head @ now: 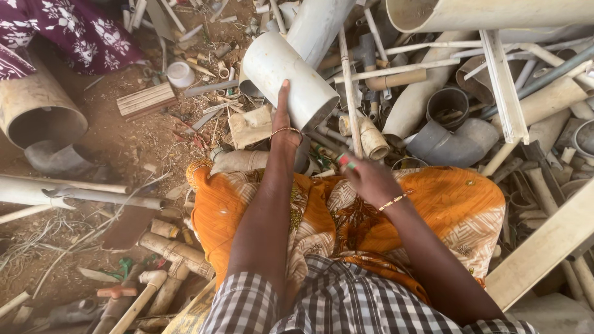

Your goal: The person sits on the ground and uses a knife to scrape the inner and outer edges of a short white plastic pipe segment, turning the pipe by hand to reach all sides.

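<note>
white plastic pipe section lies tilted on scrap heap, ahead of knees. left hand reaches up to it, fingers together, pressed flat on wall, not wrapped. better grip likely: curl fingers over open rim. right hand hovers over orange cloth, fingers loosely apart, empty. bare dirt ground, outdoors, pipe offcuts all round.

The wide white pipe in the upper middle of the frame looks like smooth, matt plastic with a little dust on it. The grey elbow fitting at the right is plastic too, dull and dirty. The orange cloth in the centre is a soft printed fabric, and the checked cloth at the bottom looks woven. The ground at the left is rough, dry earth.
</note>
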